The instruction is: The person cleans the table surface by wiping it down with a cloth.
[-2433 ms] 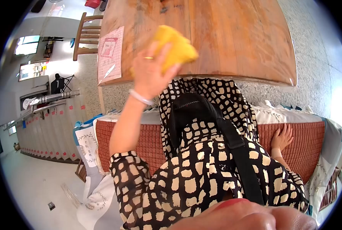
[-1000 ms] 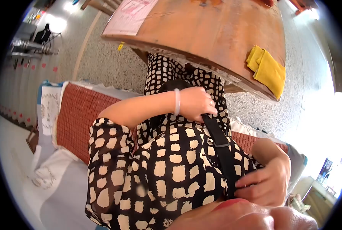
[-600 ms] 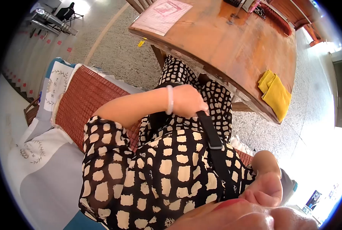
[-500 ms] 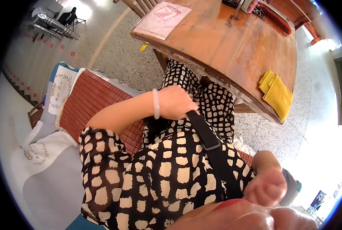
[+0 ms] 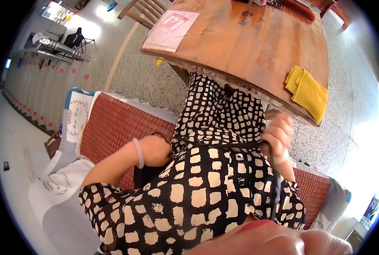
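The right hand [image 5: 278, 135] is raised in front of the body near the table edge, its fingers curled tight around a thin black strap [image 5: 245, 145]. The strap crosses the waist, and another length runs down from that hand over the chest. The left hand [image 5: 156, 151] is beside the hip at a black bag [image 5: 149, 172], fingers bent; whether it grips the bag cannot be told, since the hand and the patterned clothing [image 5: 204, 193] hide much of it.

The wooden table [image 5: 240, 51] closes off the space ahead, its edge over the person's legs. A folded yellow cloth [image 5: 309, 94] lies at its near right corner, close to the right hand but apart from it. A pink-printed sheet [image 5: 171, 30] lies at the near left corner, and a red-brown brush [image 5: 299, 9] lies toward the far side. A wooden chair [image 5: 143, 13] stands against the left side. The person sits on a seat with a red-brown mat [image 5: 117, 121], which shows on both sides of the body.
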A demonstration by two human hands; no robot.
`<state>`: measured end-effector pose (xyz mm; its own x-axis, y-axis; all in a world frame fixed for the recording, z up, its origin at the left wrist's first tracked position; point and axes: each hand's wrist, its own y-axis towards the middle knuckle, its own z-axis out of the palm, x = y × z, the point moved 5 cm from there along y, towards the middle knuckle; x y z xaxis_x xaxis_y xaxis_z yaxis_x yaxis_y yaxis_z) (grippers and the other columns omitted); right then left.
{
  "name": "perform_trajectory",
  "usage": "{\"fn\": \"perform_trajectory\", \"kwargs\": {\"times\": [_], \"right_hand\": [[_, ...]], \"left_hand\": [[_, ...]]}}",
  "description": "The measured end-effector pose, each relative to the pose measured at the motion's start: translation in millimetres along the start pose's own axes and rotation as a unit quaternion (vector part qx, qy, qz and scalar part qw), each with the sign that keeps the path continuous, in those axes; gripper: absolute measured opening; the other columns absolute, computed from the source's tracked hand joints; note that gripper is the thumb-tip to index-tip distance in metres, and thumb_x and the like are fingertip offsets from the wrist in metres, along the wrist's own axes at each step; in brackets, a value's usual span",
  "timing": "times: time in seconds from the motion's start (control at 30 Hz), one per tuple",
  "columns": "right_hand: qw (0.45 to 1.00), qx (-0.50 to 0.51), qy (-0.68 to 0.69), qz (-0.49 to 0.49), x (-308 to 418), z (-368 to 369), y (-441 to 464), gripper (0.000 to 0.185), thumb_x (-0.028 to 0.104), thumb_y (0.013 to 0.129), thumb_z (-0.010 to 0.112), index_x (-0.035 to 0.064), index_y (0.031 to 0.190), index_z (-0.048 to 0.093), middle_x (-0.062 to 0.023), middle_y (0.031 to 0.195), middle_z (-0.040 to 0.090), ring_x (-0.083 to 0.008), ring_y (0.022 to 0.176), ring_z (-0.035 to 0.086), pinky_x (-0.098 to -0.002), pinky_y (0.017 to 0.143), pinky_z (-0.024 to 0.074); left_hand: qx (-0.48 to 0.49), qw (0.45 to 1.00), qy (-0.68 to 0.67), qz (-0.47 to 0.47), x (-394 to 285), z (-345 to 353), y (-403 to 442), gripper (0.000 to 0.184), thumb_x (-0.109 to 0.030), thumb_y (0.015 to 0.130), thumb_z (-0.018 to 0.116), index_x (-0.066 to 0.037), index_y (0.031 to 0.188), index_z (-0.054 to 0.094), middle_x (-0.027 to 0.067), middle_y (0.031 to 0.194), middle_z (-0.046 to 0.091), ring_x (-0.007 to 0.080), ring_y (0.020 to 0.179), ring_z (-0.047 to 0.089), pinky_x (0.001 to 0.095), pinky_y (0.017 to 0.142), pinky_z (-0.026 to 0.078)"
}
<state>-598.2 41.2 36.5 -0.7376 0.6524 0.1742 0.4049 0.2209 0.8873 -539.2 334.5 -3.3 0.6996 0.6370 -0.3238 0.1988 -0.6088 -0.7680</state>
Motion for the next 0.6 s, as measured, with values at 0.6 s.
{"fn": "perform_trajectory", "kwargs": {"times": [0.6], "right_hand": [[0.981,0.057,0.183,0.011,-17,138,-61,0.017,0.018,0.069,0.056,0.0037,0.077,0.055,-0.0067,0.071,0.052,-0.0264,0.07,0.056,-0.04,0.082,0.0454]], "left_hand": [[0.16,0.976,-0.142,-0.03,43,66,27,0.037,-0.032,0.083,0.057,0.002,0.096,0.066,0.0229,0.089,0.068,0.0345,0.083,0.067,0.0423,0.076,0.052]]}}
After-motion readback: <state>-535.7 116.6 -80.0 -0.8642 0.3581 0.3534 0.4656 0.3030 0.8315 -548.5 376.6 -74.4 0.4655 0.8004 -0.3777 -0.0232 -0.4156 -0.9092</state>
